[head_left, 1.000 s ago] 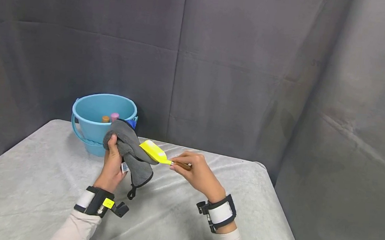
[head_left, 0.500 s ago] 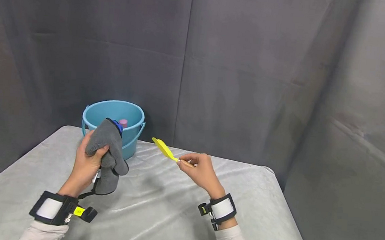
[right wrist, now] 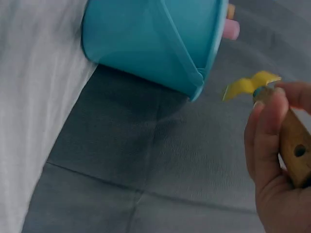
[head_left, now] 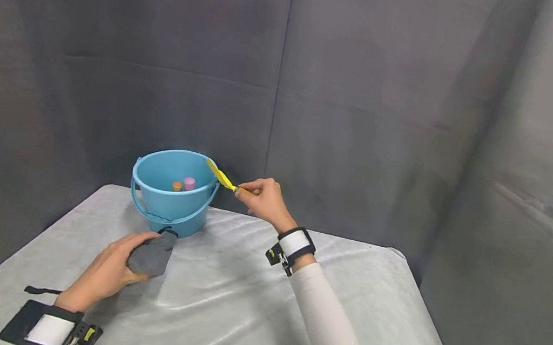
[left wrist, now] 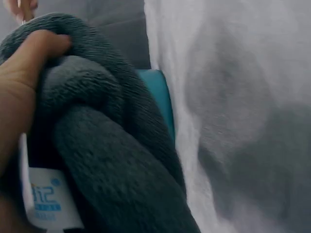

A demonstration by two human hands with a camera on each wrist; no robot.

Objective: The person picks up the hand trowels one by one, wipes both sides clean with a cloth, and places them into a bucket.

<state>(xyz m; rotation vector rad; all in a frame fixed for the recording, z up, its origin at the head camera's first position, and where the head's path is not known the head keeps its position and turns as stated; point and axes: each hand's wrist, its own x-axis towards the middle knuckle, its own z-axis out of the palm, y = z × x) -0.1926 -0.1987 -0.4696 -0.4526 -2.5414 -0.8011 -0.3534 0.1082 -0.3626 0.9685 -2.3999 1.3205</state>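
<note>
A grey plush towel (head_left: pixel 153 255) is bunched in my left hand (head_left: pixel 107 268), whose fingers and thumb grip it in front of the blue bucket (head_left: pixel 172 206). The left wrist view shows the towel's folds and a white printed label (left wrist: pixel 48 194). My right hand (head_left: pixel 269 200) pinches the wooden handle (right wrist: pixel 294 145) of a small yellow shovel (head_left: pixel 221 177). The shovel's blade points up and left, overlapping the bucket's right rim in the head view. Inside the bucket stand a pink-topped thing (head_left: pixel 189 183) and an orange-topped one (head_left: pixel 177 186); their lower parts are hidden.
The bucket stands at the back left of a table with a pale, creased cover (head_left: pixel 257 295). Its handle hangs down across the front. Dark grey curtains (head_left: pixel 360 103) enclose the back and sides.
My left hand has drawn the towel left and lower, away from the shovel. My right hand has carried the shovel up and left to the bucket's rim, its blade now seen edge-on.
</note>
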